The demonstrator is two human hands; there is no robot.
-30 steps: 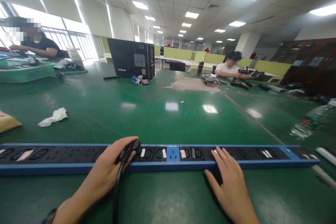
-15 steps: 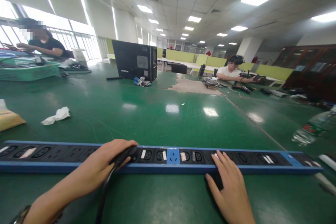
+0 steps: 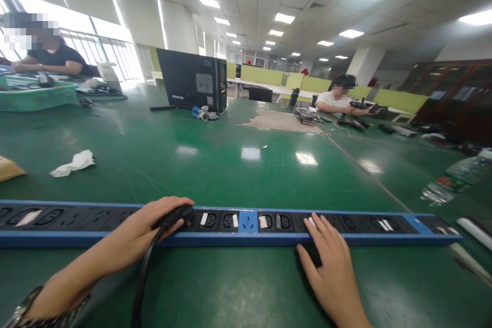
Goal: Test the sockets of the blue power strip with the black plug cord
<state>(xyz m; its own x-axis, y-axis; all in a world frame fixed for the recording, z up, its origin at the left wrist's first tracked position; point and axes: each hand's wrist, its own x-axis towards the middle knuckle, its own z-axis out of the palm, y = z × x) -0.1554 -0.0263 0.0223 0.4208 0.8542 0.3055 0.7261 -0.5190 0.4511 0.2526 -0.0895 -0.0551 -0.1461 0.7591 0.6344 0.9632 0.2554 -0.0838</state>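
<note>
A long blue power strip with black sockets lies across the green table in front of me. My left hand is closed around a black power plug against the strip's top, left of the blue socket. Whether its prongs are fully in a socket is hidden. From the plug, a thick black cable runs down toward the near side. Further right, my right hand rests on the strip, its fingers stretched out over the sockets and its thumb apart by the near edge.
A black computer case stands at the back, with gloves beside it. Crumpled tissue and a green basket are on the left. At right lies a plastic bottle. Two other people sit across the table.
The whole view has shifted slightly, so the table and strip appear a little further left and higher. Both hands keep their places on the strip, the left still holding the plug.
</note>
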